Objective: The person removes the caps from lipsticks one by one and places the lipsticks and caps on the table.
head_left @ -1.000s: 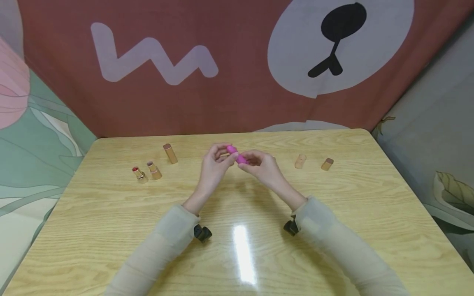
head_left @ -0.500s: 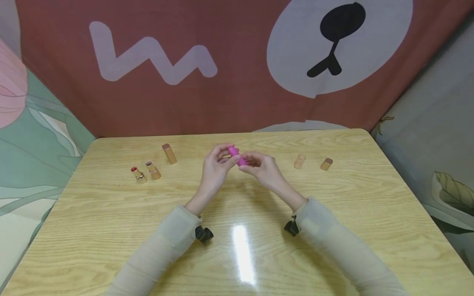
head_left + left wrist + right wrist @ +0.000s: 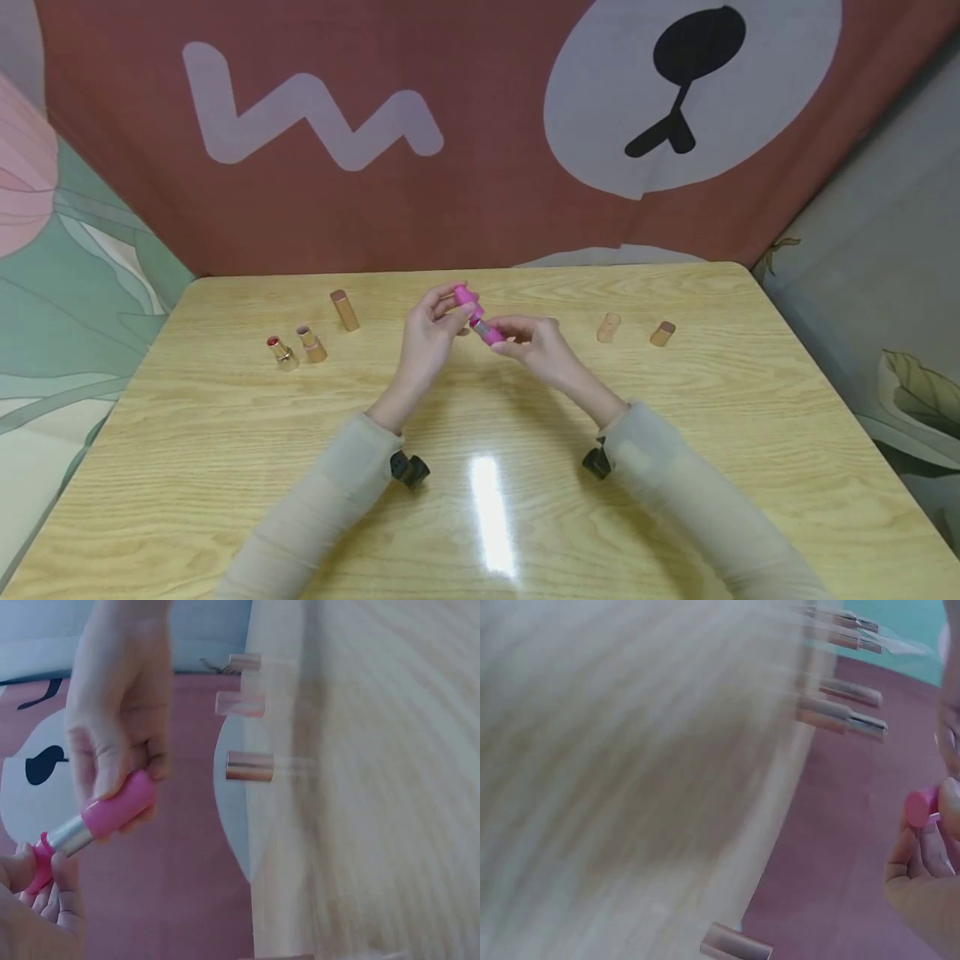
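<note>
Above the table's far half, a pink lipstick is parted between both hands. My left hand (image 3: 429, 333) pinches the pink cap (image 3: 467, 298), tilted at upper left. Thumb and fingers of my right hand (image 3: 543, 350) grip the lipstick's pink base (image 3: 492, 336). A silver tube (image 3: 71, 836) shows between the two pink parts, its end right at the cap's mouth. In the right wrist view the base's round end (image 3: 917, 810) faces the camera. A brownish bit of something (image 3: 463, 332) shows beside the left fingers, the rest hidden behind the hand.
On the wood table (image 3: 315, 467), a red-tipped lipstick (image 3: 282, 354), another uncapped lipstick (image 3: 312, 344) and a copper-gold tube (image 3: 344, 311) stand at left. A clear cap (image 3: 608, 327) and a short gold cap (image 3: 663, 333) stand at right. A patterned cloth (image 3: 480, 208) hangs behind.
The pink cap and base have drawn apart, so the silver tube now shows. The left hand moved slightly up and left, the right slightly down and right.
</note>
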{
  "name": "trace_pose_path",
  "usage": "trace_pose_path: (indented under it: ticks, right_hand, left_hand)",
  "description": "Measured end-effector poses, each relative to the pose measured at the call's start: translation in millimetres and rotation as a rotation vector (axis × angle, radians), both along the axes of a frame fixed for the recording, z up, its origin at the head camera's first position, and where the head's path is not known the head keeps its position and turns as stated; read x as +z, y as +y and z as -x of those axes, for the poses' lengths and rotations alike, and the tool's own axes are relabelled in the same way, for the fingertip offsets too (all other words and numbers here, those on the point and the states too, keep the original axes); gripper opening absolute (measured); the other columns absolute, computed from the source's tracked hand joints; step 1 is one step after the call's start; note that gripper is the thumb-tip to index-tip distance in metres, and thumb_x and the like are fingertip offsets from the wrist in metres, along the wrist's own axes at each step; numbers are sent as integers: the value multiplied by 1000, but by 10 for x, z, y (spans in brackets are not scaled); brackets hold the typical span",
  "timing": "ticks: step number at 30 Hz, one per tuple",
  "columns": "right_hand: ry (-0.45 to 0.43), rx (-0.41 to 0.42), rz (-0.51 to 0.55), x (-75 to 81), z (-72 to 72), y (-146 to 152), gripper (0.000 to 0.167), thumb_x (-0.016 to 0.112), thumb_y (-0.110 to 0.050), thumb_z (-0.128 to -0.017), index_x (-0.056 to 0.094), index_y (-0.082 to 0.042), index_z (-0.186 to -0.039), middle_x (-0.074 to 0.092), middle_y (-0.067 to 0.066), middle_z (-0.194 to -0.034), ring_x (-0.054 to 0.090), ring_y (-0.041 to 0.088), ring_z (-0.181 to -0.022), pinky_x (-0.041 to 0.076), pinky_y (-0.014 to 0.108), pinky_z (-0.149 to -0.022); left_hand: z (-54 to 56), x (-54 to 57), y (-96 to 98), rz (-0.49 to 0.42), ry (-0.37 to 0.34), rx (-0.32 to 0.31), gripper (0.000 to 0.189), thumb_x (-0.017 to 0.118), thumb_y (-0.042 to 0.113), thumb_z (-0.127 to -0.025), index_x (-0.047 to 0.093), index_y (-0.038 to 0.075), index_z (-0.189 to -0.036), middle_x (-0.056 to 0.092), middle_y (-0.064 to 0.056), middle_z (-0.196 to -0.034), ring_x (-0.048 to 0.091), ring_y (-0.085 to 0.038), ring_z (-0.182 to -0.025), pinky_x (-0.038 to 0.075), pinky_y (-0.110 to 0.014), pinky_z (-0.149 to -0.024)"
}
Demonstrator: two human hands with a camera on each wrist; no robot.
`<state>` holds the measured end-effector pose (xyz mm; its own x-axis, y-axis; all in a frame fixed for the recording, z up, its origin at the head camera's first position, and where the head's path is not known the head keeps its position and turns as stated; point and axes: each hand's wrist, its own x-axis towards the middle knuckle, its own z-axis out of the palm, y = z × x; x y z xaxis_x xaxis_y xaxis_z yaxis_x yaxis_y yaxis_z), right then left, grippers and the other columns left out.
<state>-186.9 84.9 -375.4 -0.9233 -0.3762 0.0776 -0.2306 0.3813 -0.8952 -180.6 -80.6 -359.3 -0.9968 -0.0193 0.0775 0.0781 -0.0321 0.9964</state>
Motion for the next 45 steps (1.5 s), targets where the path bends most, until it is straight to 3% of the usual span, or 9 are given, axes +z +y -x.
trace_pose_path:
  ticks: [6,16,35,45]
  right_hand:
    - [-10,8,37,-69,-32,-35,31,63,-2,-89,59,6,-119,67,24,-112,63,32,-100,51,26,-81]
    - [-64,-40,36,-75,-39,-16,34,63,-1,-89,57,5,-122,64,23,-117,62,34,-106,53,40,-94]
    - [-138,-87,106,-85,14,26,33,63,1,-88,53,6,-119,57,24,-124,60,38,-115,54,36,-94]
    - [-139,-60,139,-83,22,80,41,63,2,-88,49,6,-126,55,26,-124,59,41,-115,55,38,-92]
  left_hand:
    - [15,70,-19,24,-22,-7,38,64,8,-91,57,2,-127,65,-23,-118,64,2,-79,51,-17,-67]
    - [14,71,-67,58,1,5,37,65,8,-90,58,2,-125,65,-21,-119,64,0,-82,52,-18,-70]
    - [34,99,-229,73,-5,71,37,68,8,-87,60,4,-123,65,-20,-119,63,4,-81,52,-15,-71]
    - [55,58,-358,92,11,112,39,69,3,-85,59,2,-123,64,-21,-119,63,5,-79,53,-12,-74]
